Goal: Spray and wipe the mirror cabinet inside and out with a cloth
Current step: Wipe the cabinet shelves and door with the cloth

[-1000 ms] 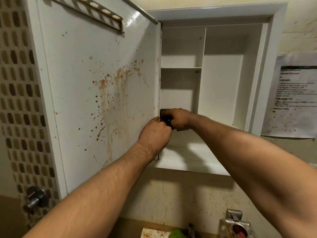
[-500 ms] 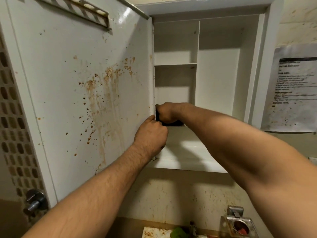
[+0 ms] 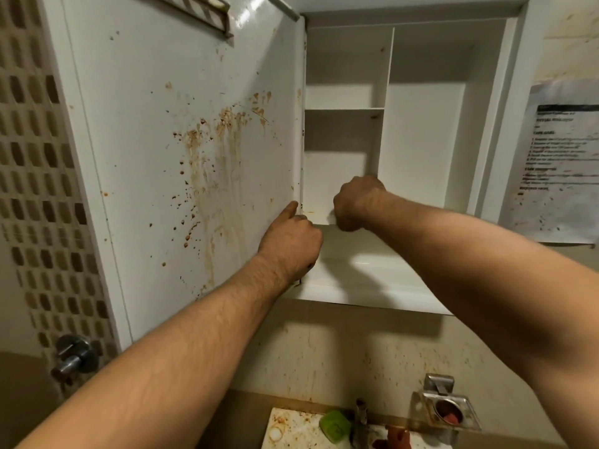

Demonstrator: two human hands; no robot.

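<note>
The white mirror cabinet hangs open, its shelves bare. Its door swings out to the left, and brown splashes and drip streaks cover the door's inner face. My left hand rests against the door's hinge edge near the bottom, index finger straight up along it. My right hand is a fist inside the lower left compartment, pressed near the bottom shelf. The dark cloth it held a moment ago is hidden behind the hand.
A printed paper notice is stuck on the wall to the right. A metal wall tap sits lower left on the patterned tiles. Below are a metal soap holder, a green object and a stained sink ledge.
My right hand has slid right and deeper along the lower compartment, and the dark cloth is no longer visible. My left hand stays at the door's hinge edge.
</note>
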